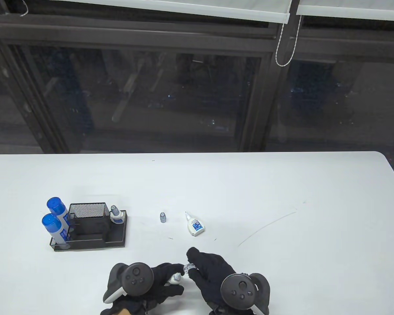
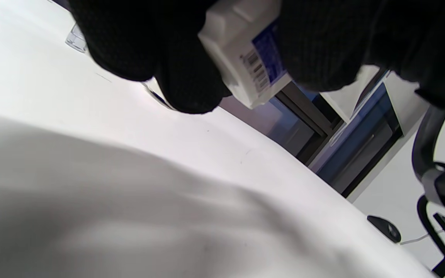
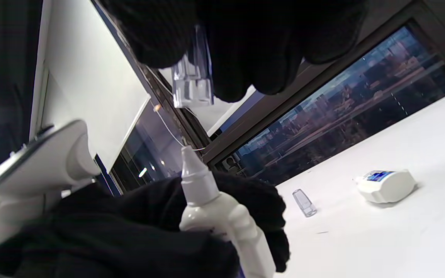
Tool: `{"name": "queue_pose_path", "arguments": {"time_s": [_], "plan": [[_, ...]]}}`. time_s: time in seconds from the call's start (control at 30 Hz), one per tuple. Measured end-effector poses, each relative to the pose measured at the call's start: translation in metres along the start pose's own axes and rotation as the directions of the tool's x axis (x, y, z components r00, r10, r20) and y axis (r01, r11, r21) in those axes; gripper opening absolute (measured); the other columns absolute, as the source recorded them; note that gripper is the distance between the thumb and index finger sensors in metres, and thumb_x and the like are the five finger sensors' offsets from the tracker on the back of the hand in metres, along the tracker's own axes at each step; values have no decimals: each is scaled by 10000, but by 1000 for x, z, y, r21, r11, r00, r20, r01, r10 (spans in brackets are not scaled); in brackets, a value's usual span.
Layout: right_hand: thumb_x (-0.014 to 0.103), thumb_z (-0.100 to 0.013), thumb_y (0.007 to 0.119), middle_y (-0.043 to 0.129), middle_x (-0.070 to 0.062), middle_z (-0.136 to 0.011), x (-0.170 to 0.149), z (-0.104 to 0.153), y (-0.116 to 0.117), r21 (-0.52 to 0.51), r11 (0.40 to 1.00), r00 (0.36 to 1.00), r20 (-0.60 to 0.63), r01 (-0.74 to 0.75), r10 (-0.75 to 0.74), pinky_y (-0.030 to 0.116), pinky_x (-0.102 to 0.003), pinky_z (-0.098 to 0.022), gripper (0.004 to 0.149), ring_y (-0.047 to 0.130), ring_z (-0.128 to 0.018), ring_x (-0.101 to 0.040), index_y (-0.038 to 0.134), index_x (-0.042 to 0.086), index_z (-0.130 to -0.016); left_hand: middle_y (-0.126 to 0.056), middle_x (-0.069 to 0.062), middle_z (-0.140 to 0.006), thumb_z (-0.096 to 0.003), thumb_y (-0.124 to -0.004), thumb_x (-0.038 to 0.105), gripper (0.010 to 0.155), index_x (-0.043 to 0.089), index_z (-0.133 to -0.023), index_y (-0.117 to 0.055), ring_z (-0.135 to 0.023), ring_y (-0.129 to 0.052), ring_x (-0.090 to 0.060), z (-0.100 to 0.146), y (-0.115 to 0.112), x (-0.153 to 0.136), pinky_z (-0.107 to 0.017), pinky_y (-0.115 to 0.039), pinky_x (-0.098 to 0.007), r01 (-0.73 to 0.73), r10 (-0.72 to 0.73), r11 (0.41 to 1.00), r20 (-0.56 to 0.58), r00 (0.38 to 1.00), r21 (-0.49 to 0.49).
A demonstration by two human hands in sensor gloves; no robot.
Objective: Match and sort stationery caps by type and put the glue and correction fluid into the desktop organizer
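White table [image 1: 282, 197] – right half bare, hands [image 1: 170, 282] near-edge.

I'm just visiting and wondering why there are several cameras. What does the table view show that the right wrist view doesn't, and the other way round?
Only the table view shows the black mesh organizer with two blue-capped glue sticks and a small capped bottle in it. Only the right wrist view shows, close up, the clear cap pinched in the right hand above the held bottle's bare nozzle. Both show the left hand gripping that bottle, plus a loose cap and an uncapped bottle on the table.
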State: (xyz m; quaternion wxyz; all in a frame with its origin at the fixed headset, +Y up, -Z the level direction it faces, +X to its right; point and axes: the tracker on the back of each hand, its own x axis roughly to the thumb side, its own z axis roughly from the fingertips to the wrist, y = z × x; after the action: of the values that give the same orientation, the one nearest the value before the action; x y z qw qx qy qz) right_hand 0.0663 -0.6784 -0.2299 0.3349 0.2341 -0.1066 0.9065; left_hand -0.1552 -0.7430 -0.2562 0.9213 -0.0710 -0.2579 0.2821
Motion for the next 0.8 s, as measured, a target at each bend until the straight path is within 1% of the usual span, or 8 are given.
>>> {"name": "queue_pose_path", "arguments": {"time_s": [0.13,0.23,0.33,0.4,0.5,0.67,0.73,0.8], "plan": [[311,-505,773,864,-81,-933,4,0,10,70,997,1000,27,-13,11,664,-543,-670,528,833,-846,-334,697,218,-1019,-868,7,-1000,-475,-832,541,615,308,-1028,-699,-768,-1028,-163,1,-1,5,-600,-840,-450,13,-13,1000,18,1000,-6],[309,-517,739,860,-81,-943,8,1,15,110,991,996,50,-81,76,661,-545,-673,510,824,-857,-336,700,230,-1020,-871,9,-996,-475,-829,546,616,305,-1027,-700,-761,-1028,-158,1,0,8,-598,-841,-448,15,-15,1000,23,1000,15],[303,-520,735,852,-84,-952,11,1,19,125,987,994,65,-98,90,654,-550,-676,508,816,-865,-344,700,238,-1022,-875,10,-990,-476,-826,551,615,303,-1025,-703,-749,-1029,-155,1,0,8,-594,-841,-447,13,-14,1000,26,1000,18],[308,-521,735,834,-84,-971,12,2,19,107,987,992,65,-117,111,650,-551,-680,523,806,-878,-345,675,241,-1037,-874,12,-991,-476,-826,550,614,305,-1026,-703,-751,-1028,-155,2,1,8,-595,-841,-448,9,-10,1000,24,1000,23],[379,-509,751,821,-97,-965,12,3,14,51,990,991,34,-133,132,660,-539,-669,577,808,-857,-346,652,217,-1053,-869,6,-998,-484,-820,541,606,308,-1030,-698,-771,-1025,-164,1,0,8,-599,-839,-453,12,-12,1000,23,1000,22],[343,-507,769,899,-70,-862,15,3,16,69,987,989,49,-143,140,707,-515,-629,483,872,-767,-313,761,224,-976,-853,-3,-1013,-489,-819,525,602,304,-1033,-691,-798,-1024,-192,1,-1,9,-604,-840,-457,12,-13,1000,18,1000,26],[334,-502,776,909,-63,-851,16,4,17,49,984,985,50,-169,167,718,-509,-620,472,884,-755,-305,776,221,-961,-860,-10,-1009,-488,-821,524,603,295,-1031,-697,-787,-1031,-184,1,-1,9,-598,-847,-450,22,-22,999,16,1000,28],[327,-500,780,909,-68,-853,17,5,16,23,987,986,48,-159,158,722,-508,-619,472,886,-755,-306,776,217,-959,-897,-9,-991,-478,-829,527,600,281,-1017,-727,-767,-1052,-179,2,0,10,-585,-858,-440,2,-3,998,23,1000,68]]}}
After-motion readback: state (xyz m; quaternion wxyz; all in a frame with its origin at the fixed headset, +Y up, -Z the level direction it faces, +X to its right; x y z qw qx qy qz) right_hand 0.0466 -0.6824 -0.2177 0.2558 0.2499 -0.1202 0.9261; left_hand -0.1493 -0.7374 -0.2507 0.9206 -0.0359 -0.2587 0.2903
